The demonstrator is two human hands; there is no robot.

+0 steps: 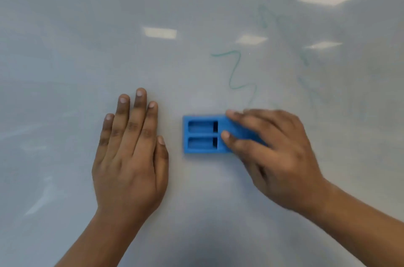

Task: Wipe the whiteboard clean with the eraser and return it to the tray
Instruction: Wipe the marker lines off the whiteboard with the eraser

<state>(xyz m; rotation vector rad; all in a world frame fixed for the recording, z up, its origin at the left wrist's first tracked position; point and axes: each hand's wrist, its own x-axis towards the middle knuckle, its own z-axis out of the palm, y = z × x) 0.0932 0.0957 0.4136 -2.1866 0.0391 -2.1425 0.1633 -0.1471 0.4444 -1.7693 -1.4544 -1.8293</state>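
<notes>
We look from one head-worn camera, forward and steeply down, close over the whiteboard (65, 48) that fills our view.

The right hand (273, 157) was motion-blurred and covered the right end of the blue eraser (203, 134). Both forearms were cut off at the near edge. Far-right green marks (306, 58) were too faint to read.

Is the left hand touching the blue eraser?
No, the left hand lies flat on the whiteboard, apart from the blue eraser.
</notes>
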